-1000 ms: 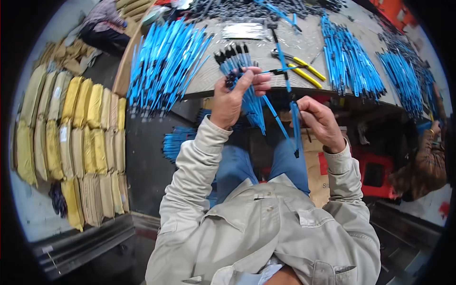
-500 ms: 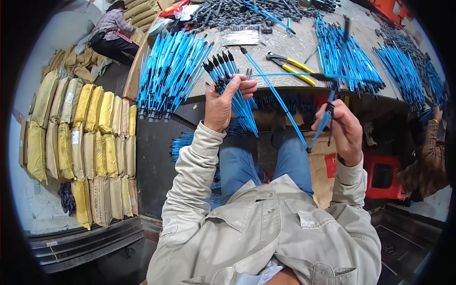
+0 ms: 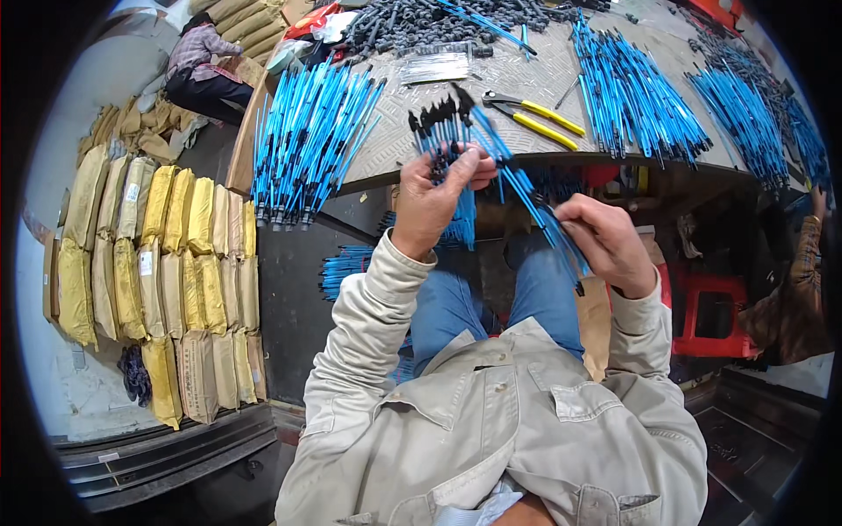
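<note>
My left hand (image 3: 443, 180) is closed round a fan of thin blue rods with black tips (image 3: 434, 127), held upright at the table's near edge. Beside it my right hand (image 3: 610, 241) pinches the lower ends of some more blue rods (image 3: 537, 203). These slant up and leftward, their black upper ends close to the left hand's bunch; motion blurs them. Just beyond lie pincers with yellow handles (image 3: 545, 132). A pile of similar blue rods (image 3: 311, 140) sits on the table (image 3: 386, 158) to the left, another rod pile (image 3: 631, 96) to the right.
Black fittings (image 3: 412, 26) are heaped at the back, behind a clear packet of thin pins (image 3: 436, 67). Wrapped packages (image 3: 175, 228) stand stacked at left, where a person (image 3: 206, 66) bends over. Another person's sleeve (image 3: 807, 254) shows at far right, near a red stool (image 3: 697, 307).
My right hand has come leftward and lower. Its rods, spread crosswise before, now run nearly side by side next to the left hand's bunch. My left hand has shifted slightly right.
</note>
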### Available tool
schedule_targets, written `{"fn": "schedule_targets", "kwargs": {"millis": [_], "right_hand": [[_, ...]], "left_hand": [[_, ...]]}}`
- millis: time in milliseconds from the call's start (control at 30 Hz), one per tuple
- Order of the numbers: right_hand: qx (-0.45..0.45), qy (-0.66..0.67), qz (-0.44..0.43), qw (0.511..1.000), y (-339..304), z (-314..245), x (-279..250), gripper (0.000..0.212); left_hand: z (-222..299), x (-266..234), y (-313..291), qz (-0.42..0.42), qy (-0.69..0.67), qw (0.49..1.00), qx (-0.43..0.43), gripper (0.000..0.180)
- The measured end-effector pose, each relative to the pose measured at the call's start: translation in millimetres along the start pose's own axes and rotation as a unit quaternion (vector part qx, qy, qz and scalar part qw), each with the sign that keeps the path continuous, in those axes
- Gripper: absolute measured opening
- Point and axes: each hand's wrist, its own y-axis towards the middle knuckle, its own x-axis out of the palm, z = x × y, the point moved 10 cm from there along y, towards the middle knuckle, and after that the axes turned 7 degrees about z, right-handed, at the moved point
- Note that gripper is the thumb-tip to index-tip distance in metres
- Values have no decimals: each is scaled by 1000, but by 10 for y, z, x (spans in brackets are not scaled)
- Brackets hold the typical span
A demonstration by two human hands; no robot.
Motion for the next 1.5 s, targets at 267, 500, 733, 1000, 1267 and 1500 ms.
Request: {"fn": "schedule_targets", "kwargs": {"millis": [267,500,733,1000,1267,1500], "right_hand": [[45,107,31,993,71,383,299,7],[123,238,-5,963,-19,642,492,10],[67,168,216,959,93,893,79,27],[178,273,-186,927,290,605,1144,64],[214,577,-210,760,-508,638,2021,103],[210,614,-193,736,-658,495,1898,112]], "left_hand": [[52,91,-42,38,-150,987,-52,17],[-44,34,-60,37,-114,993,-8,17],[50,162,-182,-28,-130,989,-67,19],[452,388,-436,-100,-80,989,-72,21],[491,213,-369,-95,4,987,-127,35],[518,215,-319,-72,12,989,-128,38]]}}
